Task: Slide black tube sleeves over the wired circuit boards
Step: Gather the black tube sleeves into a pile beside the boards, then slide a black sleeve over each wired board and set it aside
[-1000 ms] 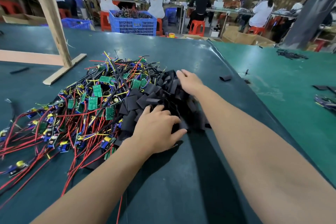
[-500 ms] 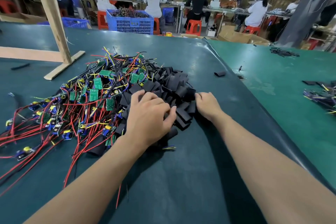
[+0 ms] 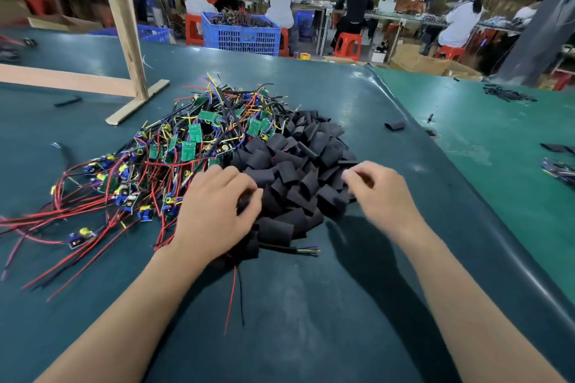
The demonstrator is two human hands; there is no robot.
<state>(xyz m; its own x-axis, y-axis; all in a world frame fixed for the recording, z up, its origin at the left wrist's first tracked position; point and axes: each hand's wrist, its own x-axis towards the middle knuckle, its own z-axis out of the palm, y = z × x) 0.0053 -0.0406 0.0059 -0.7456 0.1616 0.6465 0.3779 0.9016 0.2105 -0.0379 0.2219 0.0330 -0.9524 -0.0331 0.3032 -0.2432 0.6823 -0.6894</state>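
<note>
Since the earlier frame, my right hand (image 3: 381, 196) has drawn back from the far side to the right flank of the black tube sleeves (image 3: 298, 171); its curled fingers touch the pile, though I cannot tell whether they pinch anything. My left hand (image 3: 217, 208) rests on the pile's near-left side, fingers curled into sleeves. Sleeves: heaped mid-worktop (image 3: 311, 305). Wired circuit boards (image 3: 174, 149): tangled heap adjoining, left. Stray sleeve (image 3: 395, 125): toward the right edge. Wooden stand (image 3: 124, 25): far left.
</note>
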